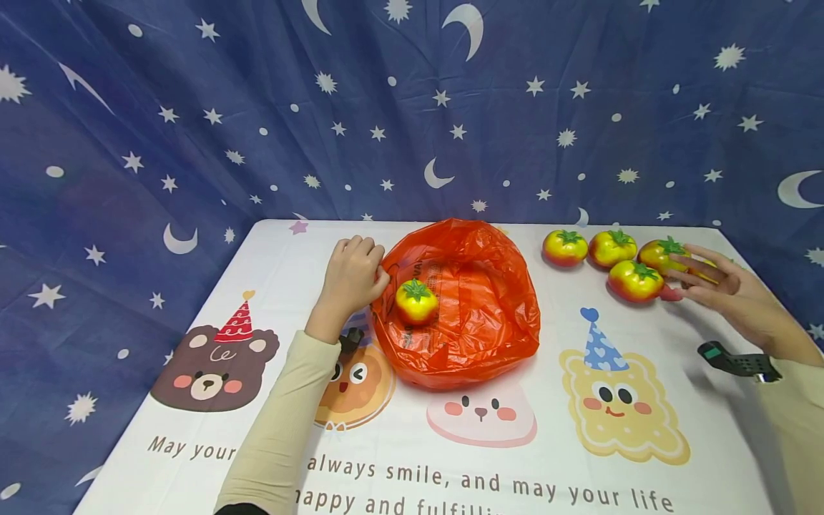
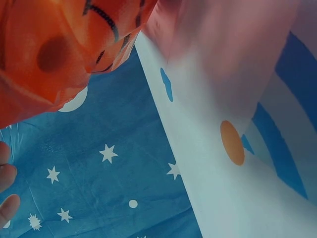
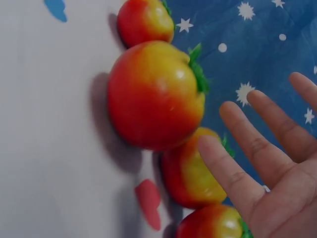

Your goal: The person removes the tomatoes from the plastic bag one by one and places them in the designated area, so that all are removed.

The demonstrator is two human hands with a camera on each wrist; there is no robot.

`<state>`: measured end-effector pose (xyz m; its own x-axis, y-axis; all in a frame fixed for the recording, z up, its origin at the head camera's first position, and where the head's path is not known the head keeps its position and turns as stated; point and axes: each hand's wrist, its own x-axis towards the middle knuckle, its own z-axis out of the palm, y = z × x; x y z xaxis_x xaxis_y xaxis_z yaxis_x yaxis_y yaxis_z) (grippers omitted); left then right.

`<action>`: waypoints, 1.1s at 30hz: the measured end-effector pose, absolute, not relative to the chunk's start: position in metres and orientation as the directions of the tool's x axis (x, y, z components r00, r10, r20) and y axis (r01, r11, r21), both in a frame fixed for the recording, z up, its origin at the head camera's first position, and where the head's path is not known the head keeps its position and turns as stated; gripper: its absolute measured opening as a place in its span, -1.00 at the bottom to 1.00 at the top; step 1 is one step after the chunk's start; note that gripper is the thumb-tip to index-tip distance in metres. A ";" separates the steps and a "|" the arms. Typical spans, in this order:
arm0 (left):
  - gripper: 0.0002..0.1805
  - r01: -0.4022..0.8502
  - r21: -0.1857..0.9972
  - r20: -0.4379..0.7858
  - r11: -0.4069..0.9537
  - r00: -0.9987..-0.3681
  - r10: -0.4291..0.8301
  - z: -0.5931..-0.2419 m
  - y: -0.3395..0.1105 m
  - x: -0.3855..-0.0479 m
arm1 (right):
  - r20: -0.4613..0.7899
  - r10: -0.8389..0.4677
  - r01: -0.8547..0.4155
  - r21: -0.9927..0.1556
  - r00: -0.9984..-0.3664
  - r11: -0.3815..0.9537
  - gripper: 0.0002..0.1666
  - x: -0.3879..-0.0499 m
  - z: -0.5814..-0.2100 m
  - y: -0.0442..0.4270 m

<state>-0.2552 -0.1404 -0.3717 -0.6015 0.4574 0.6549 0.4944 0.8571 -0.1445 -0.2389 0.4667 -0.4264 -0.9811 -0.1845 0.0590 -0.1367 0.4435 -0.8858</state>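
A red plastic bag (image 1: pixel 489 315) stands with its mouth spread wide on the table, and one yellow-red tomato (image 1: pixel 417 303) with a green leafy top lies inside it. My left hand (image 1: pixel 352 279) grips the bag's left rim with curled fingers; in the left wrist view only some fingertips (image 2: pixel 7 208) show beside the bag. At the table's right, several similar tomatoes sit close together, among them a front tomato (image 1: pixel 634 282). Over the rightmost ones hovers my right hand (image 1: pixel 740 300), fingers spread and holding nothing. In the right wrist view its fingers are beside a large tomato (image 3: pixel 151 96), apart from it.
A white tablecloth (image 1: pixel 553 458) with cartoon prints and lettering covers the table. Behind it hangs a dark blue curtain (image 1: pixel 412 114) with stars and moons. Two more tomatoes, a left one (image 1: pixel 563 249) and its neighbour (image 1: pixel 611 249), stand near the back edge.
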 end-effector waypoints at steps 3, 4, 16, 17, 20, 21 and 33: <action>-0.93 0.497 -0.150 0.660 0.855 -0.593 0.461 -0.371 -0.140 -0.255 | 0.058 -0.201 -0.138 -0.902 -0.978 0.409 -0.15 -0.241 -0.417 0.461; -0.93 0.497 -0.151 0.662 0.854 -0.591 0.461 -0.371 -0.140 -0.255 | 0.052 -0.213 -0.140 -0.895 -0.976 0.425 -0.15 -0.240 -0.410 0.455; -0.93 0.502 -0.154 0.672 0.851 -0.578 0.462 -0.371 -0.140 -0.255 | 0.068 -0.333 -0.160 -0.953 -0.941 0.258 -0.14 -0.233 -0.354 0.391; -0.93 0.502 -0.153 0.672 0.851 -0.579 0.462 -0.371 -0.140 -0.255 | 0.076 -0.354 -0.166 -0.959 -0.932 0.231 -0.14 -0.234 -0.353 0.389; -0.92 0.499 -0.148 0.669 0.854 -0.585 0.458 -0.372 -0.140 -0.255 | 0.087 -0.401 -0.181 -0.962 -0.912 0.203 -0.15 -0.237 -0.349 0.384; -0.92 0.498 -0.147 0.668 0.854 -0.587 0.458 -0.372 -0.140 -0.256 | 0.086 -0.411 -0.180 -0.964 -0.908 0.196 -0.14 -0.238 -0.348 0.381; -0.92 0.498 -0.148 0.664 0.854 -0.590 0.459 -0.372 -0.140 -0.255 | 0.011 -0.422 -0.204 -0.887 -0.907 0.415 -0.14 -0.254 -0.332 0.344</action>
<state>-0.2549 -0.1399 -0.3716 -0.5897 0.4593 0.6643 0.4982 0.8543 -0.1484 -0.2536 0.3442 -0.3319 -0.9067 -0.4217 0.0112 -0.2038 0.4146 -0.8869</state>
